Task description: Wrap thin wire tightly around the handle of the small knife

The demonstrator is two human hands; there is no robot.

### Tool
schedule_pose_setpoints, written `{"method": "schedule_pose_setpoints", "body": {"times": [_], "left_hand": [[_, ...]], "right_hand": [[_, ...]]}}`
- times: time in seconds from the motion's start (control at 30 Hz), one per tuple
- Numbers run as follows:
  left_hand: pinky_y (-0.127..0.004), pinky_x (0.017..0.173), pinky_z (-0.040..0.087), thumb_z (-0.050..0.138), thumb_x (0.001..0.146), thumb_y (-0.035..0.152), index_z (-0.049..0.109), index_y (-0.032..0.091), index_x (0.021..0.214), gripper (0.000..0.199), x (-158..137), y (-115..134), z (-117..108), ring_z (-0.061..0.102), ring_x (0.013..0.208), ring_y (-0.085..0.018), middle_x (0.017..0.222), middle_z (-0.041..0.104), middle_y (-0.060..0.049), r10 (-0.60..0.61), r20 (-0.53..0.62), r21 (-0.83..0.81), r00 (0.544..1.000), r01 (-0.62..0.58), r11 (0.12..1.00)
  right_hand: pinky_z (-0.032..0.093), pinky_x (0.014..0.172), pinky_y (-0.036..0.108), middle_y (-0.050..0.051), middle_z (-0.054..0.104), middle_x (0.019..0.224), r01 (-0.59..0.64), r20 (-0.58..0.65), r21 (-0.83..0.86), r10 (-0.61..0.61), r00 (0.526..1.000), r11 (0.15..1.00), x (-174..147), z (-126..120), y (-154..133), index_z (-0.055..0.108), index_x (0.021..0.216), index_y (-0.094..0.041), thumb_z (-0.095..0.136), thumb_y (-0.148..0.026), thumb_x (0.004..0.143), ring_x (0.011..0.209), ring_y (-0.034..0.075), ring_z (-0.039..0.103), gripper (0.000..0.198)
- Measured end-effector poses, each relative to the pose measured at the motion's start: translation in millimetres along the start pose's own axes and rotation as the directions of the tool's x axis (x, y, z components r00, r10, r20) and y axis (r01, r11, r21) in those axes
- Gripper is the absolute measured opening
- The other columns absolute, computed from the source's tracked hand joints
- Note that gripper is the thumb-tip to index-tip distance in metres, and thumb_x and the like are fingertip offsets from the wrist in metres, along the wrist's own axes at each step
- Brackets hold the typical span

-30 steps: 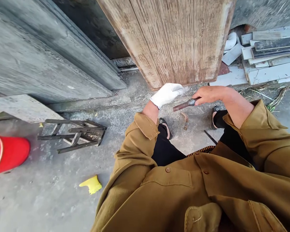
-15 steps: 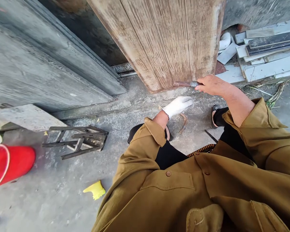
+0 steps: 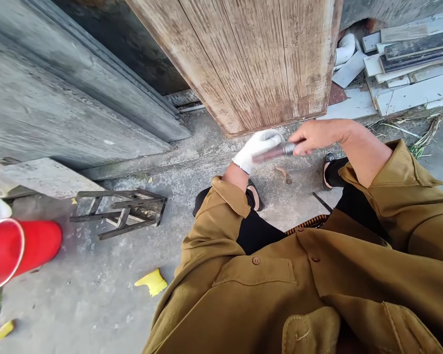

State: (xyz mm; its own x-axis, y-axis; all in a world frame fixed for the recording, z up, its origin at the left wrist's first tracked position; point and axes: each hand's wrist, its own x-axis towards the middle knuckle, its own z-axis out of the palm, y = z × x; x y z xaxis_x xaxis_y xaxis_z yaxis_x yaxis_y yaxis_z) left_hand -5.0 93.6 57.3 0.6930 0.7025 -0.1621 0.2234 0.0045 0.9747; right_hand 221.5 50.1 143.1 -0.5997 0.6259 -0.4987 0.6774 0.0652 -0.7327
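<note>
My right hand [image 3: 313,137] is bare and closed round a brown stick-like tool [image 3: 269,152] with grey wire wound round it near my fingers. The tool is blurred and points left, overlapping the wrist side of the glove. My left hand [image 3: 260,147], in a white glove, has its fingers curled; whatever they hold, if anything, is hidden. Both hands are above the concrete floor, near the foot of a worn wooden door panel [image 3: 258,69]. Below them shows a short, curved brown piece [image 3: 283,175].
At the left are a red bucket [image 3: 40,246] and a small wooden stool [image 3: 123,214] on its side. Yellow scraps [image 3: 153,282] lie on the floor. A pile of boards [image 3: 417,73] is at the upper right. A thin dark rod [image 3: 322,201] lies between my feet.
My right hand has swung the tool down and left, so it now crosses the glove. My left hand has moved up slightly. The curved brown piece has shifted and turned.
</note>
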Motion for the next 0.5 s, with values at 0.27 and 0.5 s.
{"method": "schedule_pose_setpoints", "body": {"times": [0.27,0.5], "left_hand": [[-0.022,0.058,0.049,0.077,0.094,0.067,0.070,0.014,0.089,0.053,-2.5,11.1,24.8,0.051,0.058,-0.008,0.076,0.065,-0.003,0.091,0.146,-0.203,0.985,-0.060,0.977],[-0.021,0.054,0.043,0.073,0.095,0.041,0.072,0.013,0.087,0.029,-10.2,33.5,-1.6,0.052,0.055,-0.007,0.081,0.073,-0.006,0.053,0.075,-0.030,0.996,-0.051,0.998]], "right_hand": [[0.037,0.063,0.027,0.000,0.054,0.075,0.103,-0.712,0.397,0.235,0.662,0.912,-5.1,-25.7,22.4,0.055,0.088,-0.019,0.052,-0.027,0.111,0.066,0.011,0.047,0.025],[0.045,0.083,0.037,0.012,0.073,0.089,-0.416,-0.320,-0.273,0.326,0.889,0.867,5.6,-25.0,38.8,0.075,0.098,-0.016,0.065,-0.046,0.104,0.092,0.026,0.067,0.031]]}}
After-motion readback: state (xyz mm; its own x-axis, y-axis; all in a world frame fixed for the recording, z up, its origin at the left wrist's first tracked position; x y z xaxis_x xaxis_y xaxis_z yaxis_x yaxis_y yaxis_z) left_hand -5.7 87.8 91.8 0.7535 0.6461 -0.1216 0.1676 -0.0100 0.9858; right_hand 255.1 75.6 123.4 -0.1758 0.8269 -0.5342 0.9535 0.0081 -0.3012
